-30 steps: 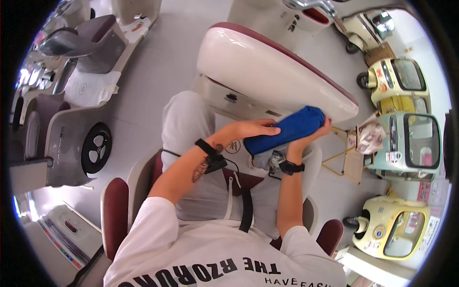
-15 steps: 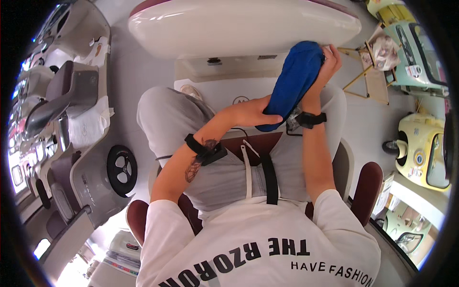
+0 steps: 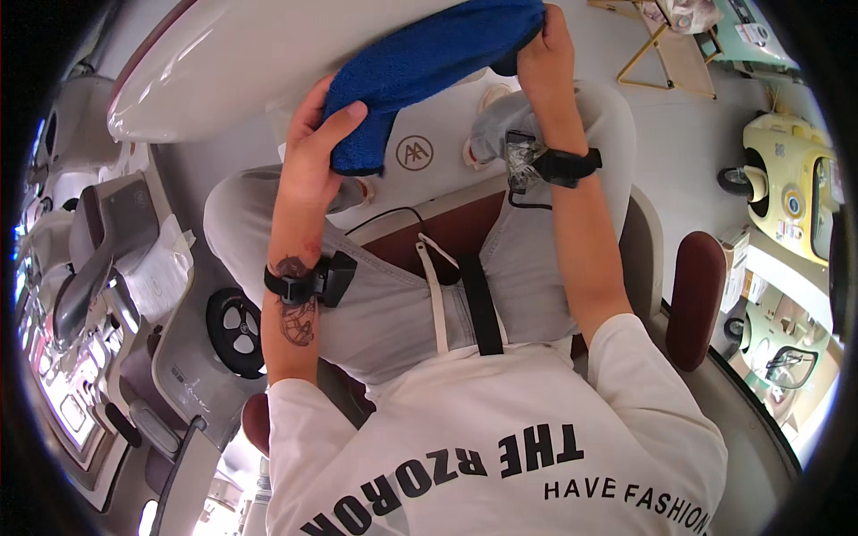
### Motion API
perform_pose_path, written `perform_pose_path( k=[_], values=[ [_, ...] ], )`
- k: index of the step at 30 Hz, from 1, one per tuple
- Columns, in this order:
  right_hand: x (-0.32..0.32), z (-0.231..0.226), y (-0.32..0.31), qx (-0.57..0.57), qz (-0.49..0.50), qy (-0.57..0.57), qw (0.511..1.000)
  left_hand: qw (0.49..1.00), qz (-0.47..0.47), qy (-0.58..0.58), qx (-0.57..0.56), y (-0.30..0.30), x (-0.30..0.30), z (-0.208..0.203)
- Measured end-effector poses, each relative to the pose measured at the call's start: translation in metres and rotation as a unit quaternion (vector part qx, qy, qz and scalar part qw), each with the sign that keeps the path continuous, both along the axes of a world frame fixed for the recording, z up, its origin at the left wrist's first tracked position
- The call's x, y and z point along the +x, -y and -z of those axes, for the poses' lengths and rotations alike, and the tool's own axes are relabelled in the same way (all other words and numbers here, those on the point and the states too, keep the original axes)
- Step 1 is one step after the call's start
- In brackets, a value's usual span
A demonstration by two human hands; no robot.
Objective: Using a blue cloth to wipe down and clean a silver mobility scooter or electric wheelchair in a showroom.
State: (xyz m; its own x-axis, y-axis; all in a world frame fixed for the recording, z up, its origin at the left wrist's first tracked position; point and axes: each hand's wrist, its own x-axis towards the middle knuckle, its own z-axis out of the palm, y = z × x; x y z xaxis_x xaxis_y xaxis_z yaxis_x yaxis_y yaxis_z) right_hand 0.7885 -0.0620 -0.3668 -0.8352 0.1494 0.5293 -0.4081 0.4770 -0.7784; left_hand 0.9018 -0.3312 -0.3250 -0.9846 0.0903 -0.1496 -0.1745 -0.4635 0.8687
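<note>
A blue cloth (image 3: 416, 62) with a towel-like nap stretches between my two hands, in front of a glossy cream panel (image 3: 241, 67). My left hand (image 3: 317, 138) is closed round its lower left end, thumb lying on top, and a short flap hangs down beside the fingers. At the cloth's upper right end, my right hand (image 3: 547, 58) grips the edge with its fingers curled behind it. Both wrists carry black straps with small devices. Part of the right hand's grip is hidden by the cloth.
I sit on a brown seat with a brown armrest (image 3: 697, 299) at my right. A folding stand (image 3: 666, 58) with a bag is at the far right, near a yellow small vehicle (image 3: 791, 183). Grey vehicle bodies and a black wheel (image 3: 234, 332) stand at my left.
My left hand has moved up and leftward, and my right hand up. The cloth, hanging bunched and steep before, is now spread wider between them. My view has also shifted.
</note>
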Motion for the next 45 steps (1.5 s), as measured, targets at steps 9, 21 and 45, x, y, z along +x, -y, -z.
perform_pose_path(
  k=[9, 21, 45],
  values=[
    [-0.004, 0.054, 0.007, -0.004, 0.001, 0.044, 0.999, 0.997, -0.064, 0.048, -0.013, -0.016, -0.011, 0.010],
    [0.002, 0.081, 0.069, -0.164, -0.043, 0.026, 0.985, 0.903, -0.244, -0.085, -0.344, -0.018, -0.013, 0.018],
    [0.013, 0.011, 0.038, -0.103, 0.058, 0.103, 0.988, 0.870, -0.033, -0.204, -0.448, -0.051, 0.008, 0.044]
  ],
)
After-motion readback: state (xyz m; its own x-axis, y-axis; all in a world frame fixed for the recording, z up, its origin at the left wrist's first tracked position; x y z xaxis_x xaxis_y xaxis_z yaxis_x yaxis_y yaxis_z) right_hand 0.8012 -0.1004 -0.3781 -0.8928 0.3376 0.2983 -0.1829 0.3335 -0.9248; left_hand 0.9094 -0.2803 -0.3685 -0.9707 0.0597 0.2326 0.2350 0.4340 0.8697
